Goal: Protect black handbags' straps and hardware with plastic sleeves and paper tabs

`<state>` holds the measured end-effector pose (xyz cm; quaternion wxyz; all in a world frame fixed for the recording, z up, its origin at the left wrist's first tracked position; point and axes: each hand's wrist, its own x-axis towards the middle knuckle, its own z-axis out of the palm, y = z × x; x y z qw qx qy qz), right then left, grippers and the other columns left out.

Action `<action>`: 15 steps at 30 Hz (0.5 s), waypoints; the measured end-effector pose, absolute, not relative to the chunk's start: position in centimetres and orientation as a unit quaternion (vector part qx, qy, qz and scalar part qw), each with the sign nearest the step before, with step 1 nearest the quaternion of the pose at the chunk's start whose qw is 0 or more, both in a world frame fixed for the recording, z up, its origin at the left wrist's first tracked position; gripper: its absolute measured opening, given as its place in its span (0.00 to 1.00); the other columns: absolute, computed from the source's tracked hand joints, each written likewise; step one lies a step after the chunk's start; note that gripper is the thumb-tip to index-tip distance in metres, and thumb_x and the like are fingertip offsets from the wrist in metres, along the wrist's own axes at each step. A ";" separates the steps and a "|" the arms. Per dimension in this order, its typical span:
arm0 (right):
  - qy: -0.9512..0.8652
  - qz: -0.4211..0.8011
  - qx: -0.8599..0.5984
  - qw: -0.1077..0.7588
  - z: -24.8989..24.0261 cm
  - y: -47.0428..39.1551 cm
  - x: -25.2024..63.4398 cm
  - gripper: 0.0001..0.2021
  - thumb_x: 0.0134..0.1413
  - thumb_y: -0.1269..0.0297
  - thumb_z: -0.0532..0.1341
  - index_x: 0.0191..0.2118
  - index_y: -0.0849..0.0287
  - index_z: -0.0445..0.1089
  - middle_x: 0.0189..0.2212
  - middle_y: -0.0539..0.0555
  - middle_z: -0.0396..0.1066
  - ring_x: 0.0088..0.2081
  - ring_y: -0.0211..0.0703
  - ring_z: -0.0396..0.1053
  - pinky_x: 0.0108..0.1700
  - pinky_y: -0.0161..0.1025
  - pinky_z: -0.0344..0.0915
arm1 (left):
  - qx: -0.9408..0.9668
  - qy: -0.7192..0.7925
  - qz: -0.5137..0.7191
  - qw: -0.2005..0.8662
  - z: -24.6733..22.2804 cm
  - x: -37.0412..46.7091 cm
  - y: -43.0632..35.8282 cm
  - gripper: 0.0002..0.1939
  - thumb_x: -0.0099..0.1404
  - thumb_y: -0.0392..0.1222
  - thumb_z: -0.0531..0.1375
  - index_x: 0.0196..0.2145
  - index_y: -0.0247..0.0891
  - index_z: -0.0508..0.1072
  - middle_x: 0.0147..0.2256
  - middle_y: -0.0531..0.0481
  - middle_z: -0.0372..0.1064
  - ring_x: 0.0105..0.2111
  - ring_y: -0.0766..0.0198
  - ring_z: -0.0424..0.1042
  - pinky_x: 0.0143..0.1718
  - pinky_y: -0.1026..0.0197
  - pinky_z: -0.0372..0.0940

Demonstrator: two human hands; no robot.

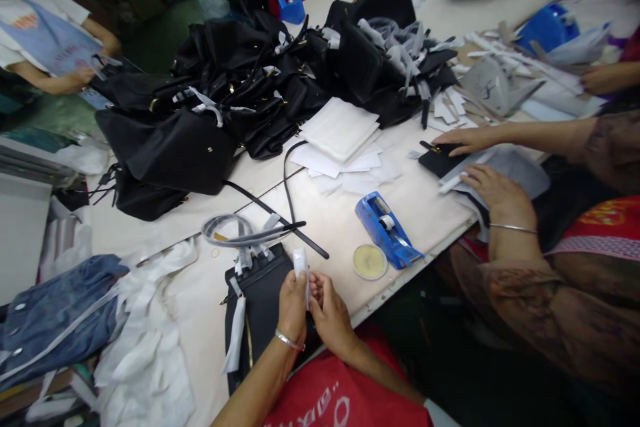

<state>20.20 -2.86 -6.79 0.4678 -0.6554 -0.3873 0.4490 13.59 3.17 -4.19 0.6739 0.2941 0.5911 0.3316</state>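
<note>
Near the table's front edge, my left hand (292,303) is closed on a white wrapped strip (300,263) that stands up out of the fist. Close against it on the right is my right hand (327,310), its fingers bent together at the strip's lower part; what they pinch is too small to make out. Beneath and left of both hands lies a black bag (265,303) with a gold zip and white wrapping on its fittings. A coiled, wrapped strap (227,230) rests just behind the bag.
A blue tape dispenser (385,230) and a round yellowish disc (370,261) lie to the right. Behind are white sheets (340,130) and piled black bags (170,147). White cloth strips (145,347) hang at left. At right, another person's hands (493,187) handle a black item.
</note>
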 end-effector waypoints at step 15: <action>-0.334 0.543 -0.618 0.459 -7.3 0.6 24.7 0.11 0.52 0.58 0.59 0.39 0.58 0.68 0.31 0.51 0.71 0.31 0.38 0.68 0.33 0.35 0.65 | 0.489 0.572 0.293 0.590 -4.9 13.8 3.0 0.16 0.59 0.48 0.59 0.42 0.38 0.65 0.33 0.50 0.68 0.31 0.62 0.67 0.33 0.62 0.61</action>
